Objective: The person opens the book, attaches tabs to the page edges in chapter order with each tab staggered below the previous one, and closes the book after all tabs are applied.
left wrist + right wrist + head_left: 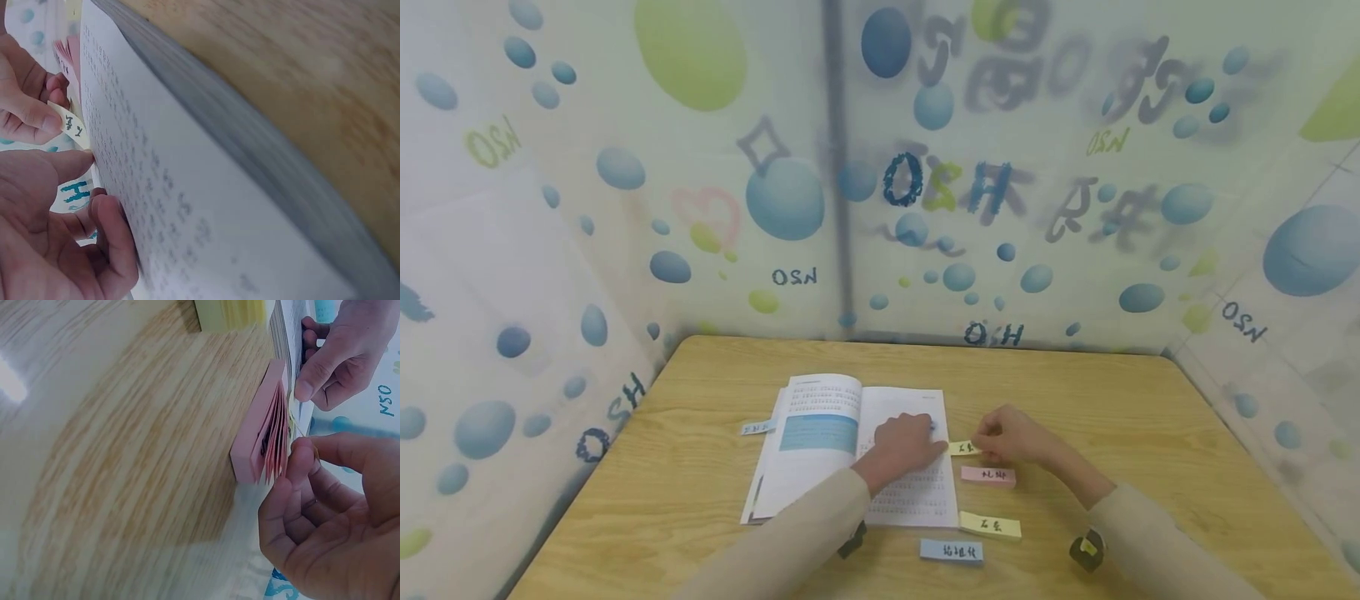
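An open book (pixel 906 498) lies on the table, its right page printed with text. My left hand (pixel 901 443) rests on that page, the thumb pressing at its outer edge where a yellow sticky note (pixel 961 448) sticks out. Handwriting shows on the note (pixel 74 126). With thumb and fingertips, my right hand (pixel 1013 433) pinches the note's free end, just right of the book. Below that hand sits a pink sticky-note pad (pixel 988 476), its leaves fanned apart in the right wrist view. The note's inner end is hidden by the left thumb.
A yellow pad (pixel 992 526) touches the book's lower right corner, and a blue pad (pixel 951 551) lies nearer me. From the left page edge sticks a blue note (pixel 757 427). Patterned curtains (pixel 790 317) stand behind the wooden table (pixel 1075 379).
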`<state>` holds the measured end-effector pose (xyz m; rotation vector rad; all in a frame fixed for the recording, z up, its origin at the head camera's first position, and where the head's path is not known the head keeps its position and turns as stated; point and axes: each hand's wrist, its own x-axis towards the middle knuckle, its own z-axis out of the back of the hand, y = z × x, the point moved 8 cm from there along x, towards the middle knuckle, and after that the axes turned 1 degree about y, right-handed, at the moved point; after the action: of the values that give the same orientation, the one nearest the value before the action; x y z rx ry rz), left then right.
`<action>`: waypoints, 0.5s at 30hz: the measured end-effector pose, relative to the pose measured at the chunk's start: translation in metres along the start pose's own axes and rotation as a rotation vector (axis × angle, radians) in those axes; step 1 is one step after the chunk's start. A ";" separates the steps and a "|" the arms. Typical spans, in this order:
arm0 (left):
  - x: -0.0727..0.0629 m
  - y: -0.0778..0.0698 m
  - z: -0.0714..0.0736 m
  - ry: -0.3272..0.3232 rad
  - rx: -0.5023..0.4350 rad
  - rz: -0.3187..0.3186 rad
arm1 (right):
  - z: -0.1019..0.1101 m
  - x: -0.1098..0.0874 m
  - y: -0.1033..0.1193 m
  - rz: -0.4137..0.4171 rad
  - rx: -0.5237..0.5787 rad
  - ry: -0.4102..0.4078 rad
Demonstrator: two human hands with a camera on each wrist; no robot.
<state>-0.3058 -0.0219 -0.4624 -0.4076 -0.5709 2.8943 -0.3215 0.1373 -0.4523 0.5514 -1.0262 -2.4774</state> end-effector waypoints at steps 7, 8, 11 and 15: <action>-0.001 0.000 0.002 0.022 -0.001 0.011 | 0.000 0.000 -0.002 0.011 -0.011 -0.001; -0.001 0.001 0.002 0.025 0.000 0.014 | 0.000 0.000 -0.002 0.015 -0.009 -0.001; -0.001 0.001 0.001 0.032 0.006 0.020 | -0.001 0.000 -0.003 0.024 -0.004 0.005; -0.001 0.000 0.002 0.045 0.009 0.024 | -0.001 0.001 -0.004 0.034 -0.011 0.010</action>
<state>-0.3055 -0.0229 -0.4603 -0.4795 -0.5501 2.9009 -0.3222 0.1387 -0.4559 0.5385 -1.0095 -2.4463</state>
